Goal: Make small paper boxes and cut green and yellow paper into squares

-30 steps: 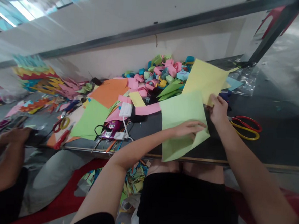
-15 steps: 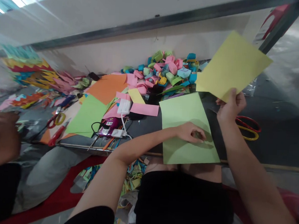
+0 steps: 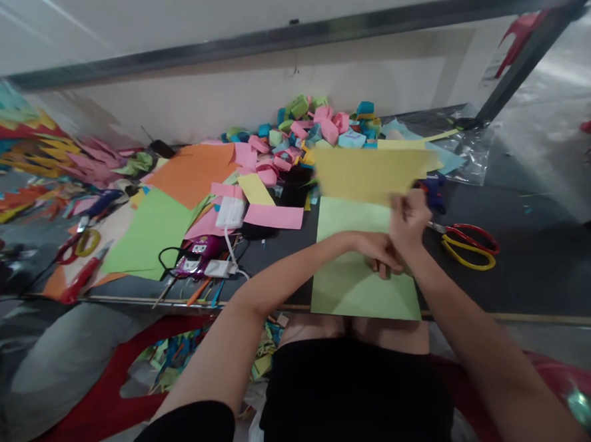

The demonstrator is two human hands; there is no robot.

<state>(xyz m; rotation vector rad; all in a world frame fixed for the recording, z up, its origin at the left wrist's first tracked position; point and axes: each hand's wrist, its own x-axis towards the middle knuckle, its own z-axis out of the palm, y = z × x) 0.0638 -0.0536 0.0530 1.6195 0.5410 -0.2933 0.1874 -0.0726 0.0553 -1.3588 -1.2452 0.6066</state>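
Right of centre, the right hand (image 3: 408, 218) is pinching a rectangular yellow paper sheet (image 3: 366, 173) — the half-open left hand (image 3: 380, 249) resting on pale-green paper (image 3: 351, 288).

Through my feed, the left arm (image 3: 274, 290) bends at the elbow, its hand (image 3: 381, 253) palm-down with fingers loosely bent. The right arm (image 3: 474, 328) angles inward; I see its hand (image 3: 408, 218), fingers curled in a pinch, just beside the left one.
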